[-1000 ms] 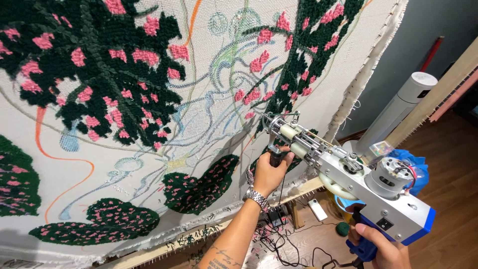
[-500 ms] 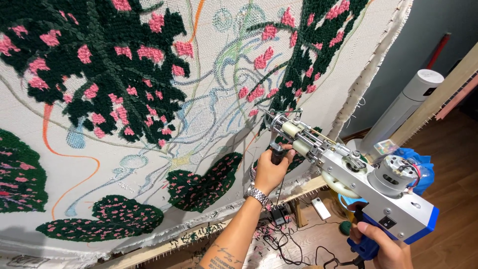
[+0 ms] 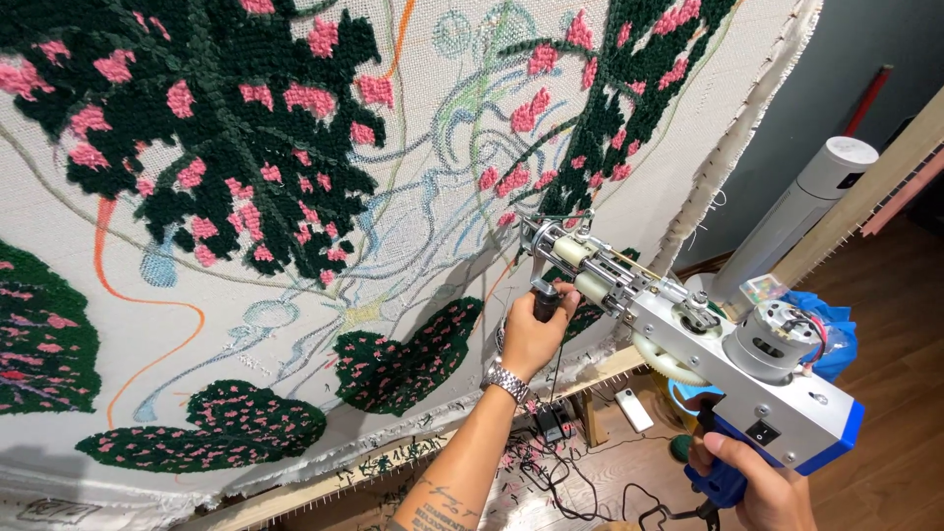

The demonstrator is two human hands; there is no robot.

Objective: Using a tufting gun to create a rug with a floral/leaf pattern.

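- A stretched backing cloth (image 3: pixel 246 285), filling the left and far side of the scene, carries dark green leaf patches flecked with pink, with thin coloured guide lines between them.
- The wooden frame (image 3: pixel 610 366) runs along the cloth's lower edge; a white tower fan (image 3: pixel 787 226) stands at far right over a wood floor (image 3: pixel 885 393).
- A silver-and-blue tufting gun (image 3: pixel 688 344) sits at right, its needle end touching the cloth beside a green leaf patch.
- The right hand (image 3: pixel 757 487), nearest the camera, is wrapped tight round the gun's blue rear grip.
- The left hand (image 3: pixel 531 334), wearing a metal watch (image 3: pixel 506 383), is clenched on the black front handle just under the nose.
- Black cables (image 3: pixel 560 482) and yarn scraps lie on the floor below.
- Risk, as judged here: the gun meets the cloth at a slant, so uneven pressure could let the needle skip or tear the weave; the trailing cables could snag a foot.
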